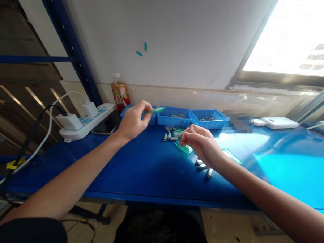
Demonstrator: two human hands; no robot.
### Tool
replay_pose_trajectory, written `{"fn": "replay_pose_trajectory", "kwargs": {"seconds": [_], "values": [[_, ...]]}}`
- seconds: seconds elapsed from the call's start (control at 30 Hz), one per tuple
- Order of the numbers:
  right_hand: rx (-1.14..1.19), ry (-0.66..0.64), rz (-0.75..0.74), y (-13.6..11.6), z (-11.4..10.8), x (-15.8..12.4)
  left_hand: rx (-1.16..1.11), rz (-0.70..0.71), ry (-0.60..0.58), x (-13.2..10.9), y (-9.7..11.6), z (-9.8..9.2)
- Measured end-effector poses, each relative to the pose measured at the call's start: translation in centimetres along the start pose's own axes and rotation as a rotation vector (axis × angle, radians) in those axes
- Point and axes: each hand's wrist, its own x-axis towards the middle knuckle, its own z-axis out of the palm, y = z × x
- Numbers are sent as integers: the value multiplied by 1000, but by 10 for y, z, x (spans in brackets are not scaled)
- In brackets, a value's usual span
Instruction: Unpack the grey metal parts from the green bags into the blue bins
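Observation:
My left hand (137,120) is raised above the left blue bin, thumb and fingers closed on a thin, green-edged plastic bag (158,109). My right hand (199,141) hovers over the blue table with its fingertips pinched together; whether anything small is between them is hidden. Below its fingers lies a green-edged clear plastic bag (184,148). Another such bag (231,156) lies partly behind my right wrist. Several small metal cylinders (169,136) are scattered between my hands. More metal cylinders (209,172) lie beneath my right wrist.
Blue bins (175,120) holding small metal parts line the wall. At left are a white power strip (88,121), a dark phone (108,125) and a bottle (120,91). A white box-shaped device (280,122) sits at right below the window. Cables hang over the table's left end.

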Motion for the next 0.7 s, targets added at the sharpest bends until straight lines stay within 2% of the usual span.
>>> {"fn": "replay_pose_trajectory", "kwargs": {"seconds": [0.07,0.13,0.23,0.33,0.43,0.5,0.57,0.63,0.7], "values": [[-182,44,-84,-2,-1,-1,120,6,137,11,-27,-12],[-414,121,-169,-3,-3,-2,207,-2,219,18,-52,-21],[-748,169,-281,-1,-9,1,318,-29,175,19,-79,-23],[-1067,119,-423,6,-19,7,392,0,53,14,-87,-15],[-1266,37,-490,14,-27,12,448,30,-33,9,-75,-7],[-1327,-74,-480,16,-25,11,459,53,-35,7,-55,-3],[-1384,-198,-485,14,-20,6,334,69,-74,2,-27,2],[-1469,-284,-524,11,-12,0,81,-11,-246,-5,3,10],[-1566,-320,-568,7,-8,-5,-138,-157,-507,-13,26,19]]}}
